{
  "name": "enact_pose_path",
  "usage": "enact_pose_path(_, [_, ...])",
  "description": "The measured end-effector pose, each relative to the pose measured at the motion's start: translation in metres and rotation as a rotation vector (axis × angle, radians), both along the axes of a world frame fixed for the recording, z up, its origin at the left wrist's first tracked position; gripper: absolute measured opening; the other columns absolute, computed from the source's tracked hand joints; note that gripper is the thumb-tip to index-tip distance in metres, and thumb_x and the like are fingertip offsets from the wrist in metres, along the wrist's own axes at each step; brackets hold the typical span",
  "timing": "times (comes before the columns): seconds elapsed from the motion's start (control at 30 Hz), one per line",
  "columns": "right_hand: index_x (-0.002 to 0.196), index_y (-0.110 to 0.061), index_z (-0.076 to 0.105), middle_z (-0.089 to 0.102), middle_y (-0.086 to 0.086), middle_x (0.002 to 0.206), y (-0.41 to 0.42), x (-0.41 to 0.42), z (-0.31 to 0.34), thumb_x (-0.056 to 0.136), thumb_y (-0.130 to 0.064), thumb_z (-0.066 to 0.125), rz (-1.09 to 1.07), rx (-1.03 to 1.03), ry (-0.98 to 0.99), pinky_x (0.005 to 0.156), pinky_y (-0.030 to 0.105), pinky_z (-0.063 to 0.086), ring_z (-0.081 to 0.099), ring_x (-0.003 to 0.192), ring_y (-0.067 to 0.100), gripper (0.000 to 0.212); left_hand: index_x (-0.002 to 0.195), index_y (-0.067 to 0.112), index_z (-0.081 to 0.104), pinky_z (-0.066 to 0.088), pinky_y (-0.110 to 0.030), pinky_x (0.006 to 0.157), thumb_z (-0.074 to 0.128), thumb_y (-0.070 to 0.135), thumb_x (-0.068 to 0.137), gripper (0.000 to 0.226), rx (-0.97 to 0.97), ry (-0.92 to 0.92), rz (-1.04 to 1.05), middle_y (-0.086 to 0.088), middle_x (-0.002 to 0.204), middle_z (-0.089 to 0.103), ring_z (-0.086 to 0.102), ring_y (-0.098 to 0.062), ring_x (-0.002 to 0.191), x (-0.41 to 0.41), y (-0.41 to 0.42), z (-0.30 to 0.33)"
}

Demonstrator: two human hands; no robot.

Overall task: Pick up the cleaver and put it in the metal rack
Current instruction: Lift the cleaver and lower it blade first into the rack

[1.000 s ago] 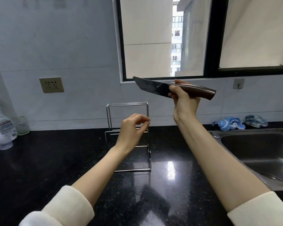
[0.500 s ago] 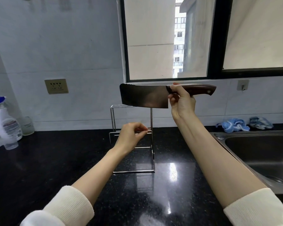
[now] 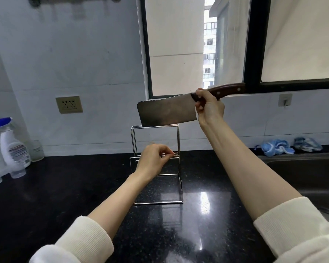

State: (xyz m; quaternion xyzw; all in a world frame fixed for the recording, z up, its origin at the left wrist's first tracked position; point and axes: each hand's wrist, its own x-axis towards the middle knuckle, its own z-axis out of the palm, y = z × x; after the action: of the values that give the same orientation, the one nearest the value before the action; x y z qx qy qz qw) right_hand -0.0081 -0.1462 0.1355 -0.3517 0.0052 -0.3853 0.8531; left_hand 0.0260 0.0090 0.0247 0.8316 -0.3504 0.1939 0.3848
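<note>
My right hand (image 3: 208,107) grips the cleaver (image 3: 165,112) by its dark wooden handle, blade edge down and tip pointing left. The blade's lower left corner sits right at the top bars of the metal rack (image 3: 178,145), a chrome wire stand upright on the black counter. My left hand (image 3: 153,161) is in front of the rack's lower part, fingers curled with fingertips at a low crossbar; whether it grips the bar I cannot tell.
A white spray bottle (image 3: 12,147) with a blue cap and a small glass jar (image 3: 36,150) stand at the left wall. A steel sink (image 3: 302,173) lies on the right, with blue cloths (image 3: 277,149) behind it. A wall socket (image 3: 69,104) is above the counter.
The cleaver turned from flat to edge-down, then moved lower until its blade reached the rack's top. My left hand closed its fingers and stayed at the rack's lower bar.
</note>
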Motion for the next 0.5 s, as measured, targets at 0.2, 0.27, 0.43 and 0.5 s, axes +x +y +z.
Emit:
enact_pose_path(0.2, [0.062,-0.008,0.054,0.054,0.006,0.061,-0.002,0.014,0.006,0.072,0.006,0.064,-0.010,-0.009,0.020,0.033,0.014,0.032,0.040,0.030,0.006,0.020,0.084,0.014,0.073,0.039,-0.012,0.059,0.067,0.016,0.081,0.007,0.038,0.043,-0.026,0.002,0.078,0.068,0.053,0.000,0.064,0.003,0.000,0.003])
enact_pose_path(0.27, [0.062,-0.008,0.053,0.052,0.005,0.060,-0.002,0.019,0.010,0.072,0.006,0.064,-0.022,-0.019,0.030,0.033,0.014,0.032,0.040,0.031,0.006,0.021,0.084,0.013,0.073,0.041,-0.011,0.061,0.067,0.016,0.081,0.007,0.052,0.065,-0.041,-0.002,0.081,0.072,0.056,-0.003,0.067,0.005,-0.001,0.005])
enact_pose_path(0.43, [0.063,-0.010,0.054,0.052,0.004,0.057,-0.001,0.034,0.013,0.073,0.000,0.067,-0.076,-0.131,0.104,0.037,0.015,0.036,0.041,0.038,0.008,0.019,0.081,0.012,0.074,0.041,-0.002,0.057,0.069,0.015,0.079,0.006,0.081,0.097,-0.071,-0.005,0.080,0.073,0.057,-0.002,0.064,0.010,-0.001,0.011])
enact_pose_path(0.5, [0.063,-0.010,0.056,0.054,0.004,0.058,0.001,0.040,0.011,0.073,-0.003,0.068,-0.087,-0.197,0.142,0.043,0.017,0.038,0.042,0.036,0.007,0.018,0.081,0.012,0.074,0.042,-0.002,0.057,0.069,0.015,0.079,0.006,0.085,0.114,-0.080,-0.005,0.081,0.073,0.057,-0.001,0.065,0.011,0.000,0.012])
